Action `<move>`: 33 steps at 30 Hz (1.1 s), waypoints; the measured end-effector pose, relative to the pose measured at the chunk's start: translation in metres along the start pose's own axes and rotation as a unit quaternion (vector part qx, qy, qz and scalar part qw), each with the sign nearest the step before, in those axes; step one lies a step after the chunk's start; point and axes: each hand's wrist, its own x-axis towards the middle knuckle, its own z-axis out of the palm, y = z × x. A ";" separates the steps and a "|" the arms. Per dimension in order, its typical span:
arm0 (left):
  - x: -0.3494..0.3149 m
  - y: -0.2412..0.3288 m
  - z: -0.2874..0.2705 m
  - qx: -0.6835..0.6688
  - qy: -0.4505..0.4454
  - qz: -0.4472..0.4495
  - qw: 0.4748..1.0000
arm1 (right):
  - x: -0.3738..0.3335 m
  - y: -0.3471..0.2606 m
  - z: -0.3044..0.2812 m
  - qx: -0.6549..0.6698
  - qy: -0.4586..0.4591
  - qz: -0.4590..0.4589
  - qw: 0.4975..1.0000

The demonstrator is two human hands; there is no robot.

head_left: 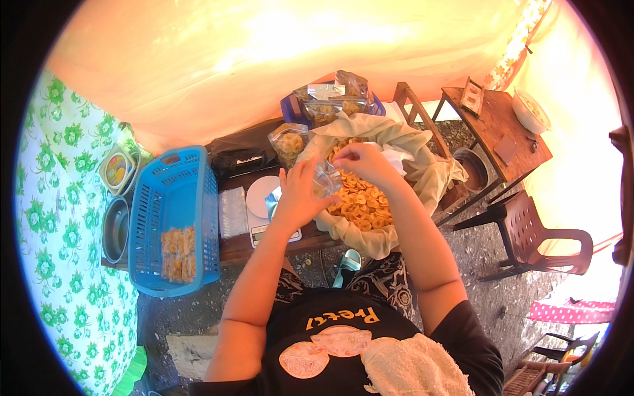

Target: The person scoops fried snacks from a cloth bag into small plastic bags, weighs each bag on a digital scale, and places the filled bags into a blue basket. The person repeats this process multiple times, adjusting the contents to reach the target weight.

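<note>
My left hand (298,198) grips a clear plastic pouch (325,179) and tilts it over the near left side of a cloth-lined container. Golden round chips (362,201), which look like banana chips, fill that container, and its beige cloth (422,165) drapes over the rim. My right hand (367,163) is above the chips by the pouch, its fingertips pinched together. Whatever they hold is too small to make out. Partly behind my left hand is a white kitchen scale (261,198) with a round plate. A filled pouch of chips (288,142) stands just beyond.
A blue plastic basket (210,218) with packed chips (178,254) stands left, beside a metal bowl (116,228). Flat clear bags (232,212) lie by the scale. Filled pouches (330,109) sit in a dark blue basket behind. Right are a wooden table (495,125) and brown chair (528,231).
</note>
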 end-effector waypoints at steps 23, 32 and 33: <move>-0.001 -0.007 -0.015 0.013 0.015 -0.011 1.000 | -0.054 0.041 -0.051 -0.039 0.029 0.177 0.983; -0.007 -0.001 -0.012 0.034 0.012 0.004 0.999 | -0.051 0.065 -0.057 0.139 0.021 0.207 0.968; -0.007 -0.002 -0.012 0.034 0.011 0.001 0.999 | -0.050 0.070 -0.057 0.089 0.021 0.181 0.979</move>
